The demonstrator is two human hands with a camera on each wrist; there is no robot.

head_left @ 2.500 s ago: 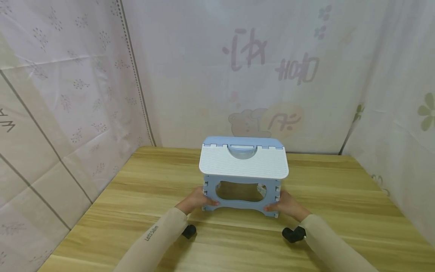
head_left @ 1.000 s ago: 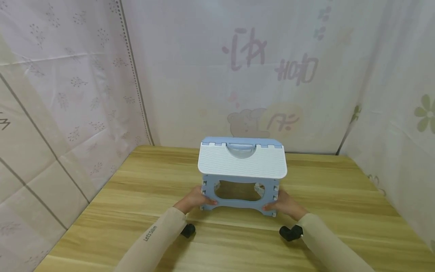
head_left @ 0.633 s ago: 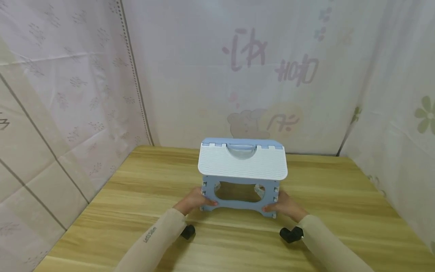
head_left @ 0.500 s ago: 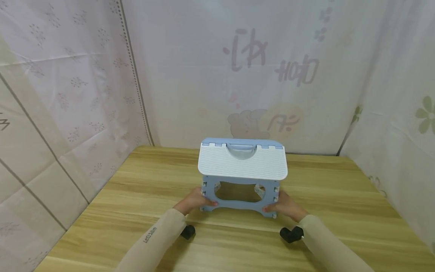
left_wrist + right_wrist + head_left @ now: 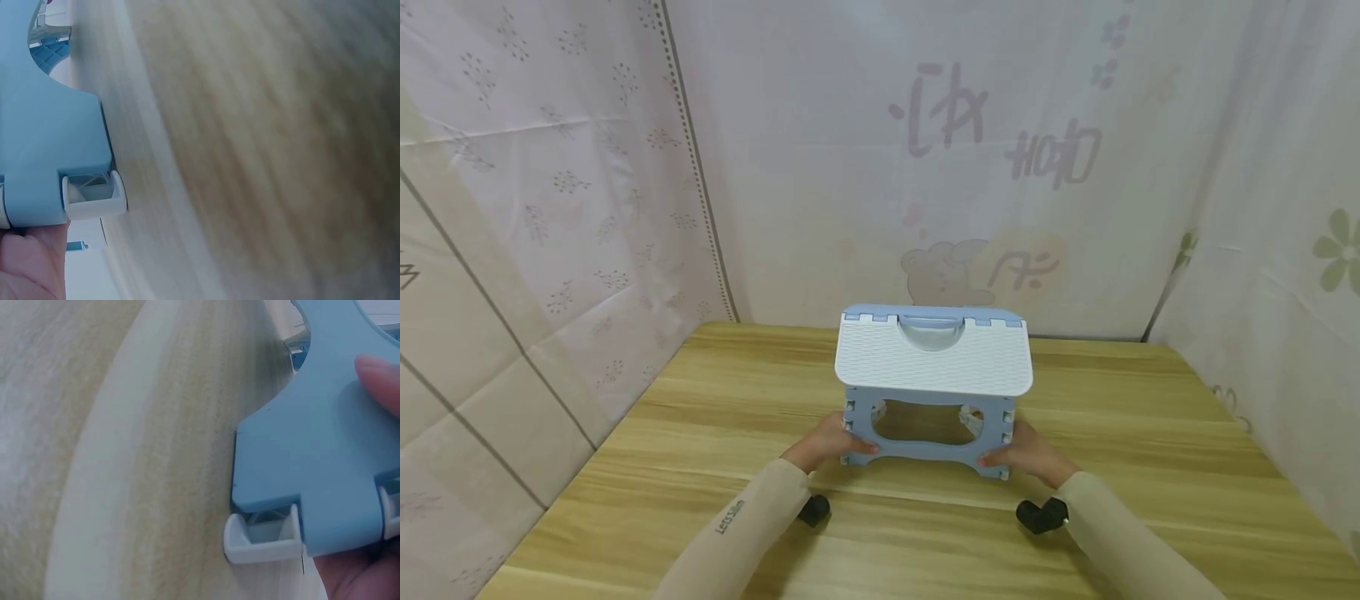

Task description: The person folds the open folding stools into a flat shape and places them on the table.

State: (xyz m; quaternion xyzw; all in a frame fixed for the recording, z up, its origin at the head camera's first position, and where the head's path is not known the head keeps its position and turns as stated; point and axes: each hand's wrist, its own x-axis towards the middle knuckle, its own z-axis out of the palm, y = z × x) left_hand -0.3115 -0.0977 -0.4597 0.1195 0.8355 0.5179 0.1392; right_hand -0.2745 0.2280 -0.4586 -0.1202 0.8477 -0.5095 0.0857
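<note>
A folding step stool (image 5: 932, 367) stands unfolded on the wooden table, its white ribbed top hinged to a light blue half, with blue legs below. My left hand (image 5: 831, 440) grips the stool's left leg, thumb across the blue front panel. On the opposite side my right hand (image 5: 1030, 454) holds the right leg the same way. In the left wrist view the blue leg panel (image 5: 50, 131) ends in a white hinge piece right at the table surface. The right wrist view has the other leg panel (image 5: 312, 444), with a fingertip (image 5: 378, 378) on its face.
The wood-grain table (image 5: 715, 392) spreads around the stool. Patterned fabric (image 5: 820, 167) hangs behind it and along both sides. Black wrist-worn pieces show under the left sleeve (image 5: 730, 533) and the right sleeve (image 5: 1135, 533).
</note>
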